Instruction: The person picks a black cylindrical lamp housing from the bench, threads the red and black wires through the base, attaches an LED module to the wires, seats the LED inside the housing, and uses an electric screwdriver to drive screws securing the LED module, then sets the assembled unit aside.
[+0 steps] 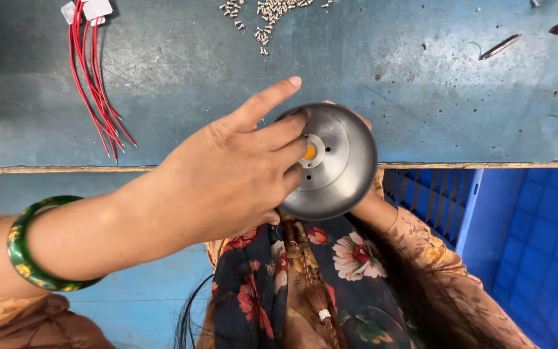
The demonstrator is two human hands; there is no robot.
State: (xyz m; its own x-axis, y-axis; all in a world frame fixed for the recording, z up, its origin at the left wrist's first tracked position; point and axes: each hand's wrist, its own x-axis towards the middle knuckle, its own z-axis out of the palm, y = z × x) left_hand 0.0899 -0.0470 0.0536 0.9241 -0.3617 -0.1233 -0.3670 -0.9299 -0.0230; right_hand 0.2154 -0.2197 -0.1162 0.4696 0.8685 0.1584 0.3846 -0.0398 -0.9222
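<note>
A round grey metal dish (343, 174) with a small yellow chip (310, 152) in a white ring at its centre is held over the bench's front edge. My left hand (227, 174) lies on the dish from the left. Its middle fingertips rest on the white ring, the index finger points out over the bench, and the thumb sits at the dish's lower rim. My right hand (356, 115) holds the dish from underneath and is mostly hidden, with only fingertips showing past the far rim. A green bangle (24, 249) circles my left wrist.
The worn blue-grey bench (182, 84) carries a bundle of red wires (95, 77) with white connectors at far left, a pile of small screws (269, 13) at the far middle, and a thin metal tool (500, 46) at far right. A blue plastic crate (524, 232) stands lower right.
</note>
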